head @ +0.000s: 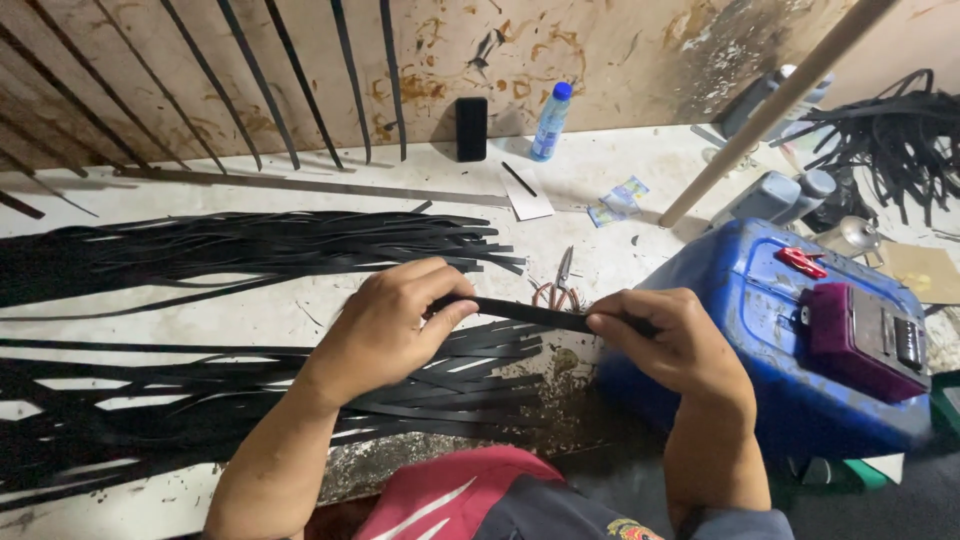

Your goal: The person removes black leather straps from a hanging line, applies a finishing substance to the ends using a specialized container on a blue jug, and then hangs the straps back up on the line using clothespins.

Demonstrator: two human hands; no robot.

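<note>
Nearest the camera, a red and dark garment at the bottom edge, with two bare forearms rising from it. Left hand: closed, thumb and fingers pinching one end of a black strip. Right hand: closed, pinching the other end of the same strip. The strip runs taut and nearly level between the two hands, held above the near edge of the white table. On the table below and left of the strip, a lower bundle of black strips, fanned out, ends pointing right. Right of the strip, off the table's edge, a blue plastic drum bearing a red clip and a maroon box. Just behind the strip, scissors with orange handles. Further back on the table, an upper bundle of black strips. Behind that, a long metal ruler, a white card with a black pen, and small packets. At the stained wall, a black block, a blue-capped bottle, and black strips hanging. Far right, a leaning wooden pole and a tangled heap of strips.
</note>
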